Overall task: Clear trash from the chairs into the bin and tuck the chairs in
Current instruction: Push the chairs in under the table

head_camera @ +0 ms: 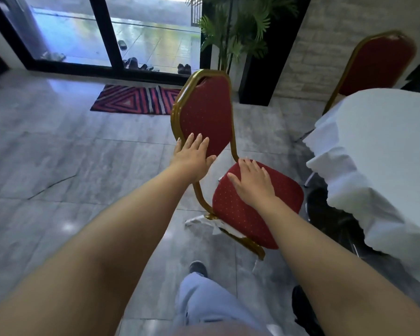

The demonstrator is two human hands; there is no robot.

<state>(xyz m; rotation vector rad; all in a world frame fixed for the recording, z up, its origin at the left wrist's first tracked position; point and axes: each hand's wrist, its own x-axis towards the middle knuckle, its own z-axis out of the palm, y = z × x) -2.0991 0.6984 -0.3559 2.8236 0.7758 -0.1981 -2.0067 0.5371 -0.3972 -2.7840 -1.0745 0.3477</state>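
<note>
On a grey tiled floor beside the white-clothed table (374,146), the red chair (257,204) stands untucked — left hand (194,158) flat against its back, right hand (252,183) flat on its bare seat, gripping nothing — with what may be paper scraps (197,220) underneath.

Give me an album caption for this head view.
Both hands, left and right, flat on a red chair beside the white-clothed table.

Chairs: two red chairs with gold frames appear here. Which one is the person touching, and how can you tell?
The near chair in the middle: left hand on its backrest, right hand flat on its seat. The far chair behind the white-clothed table stands untouched.
</note>
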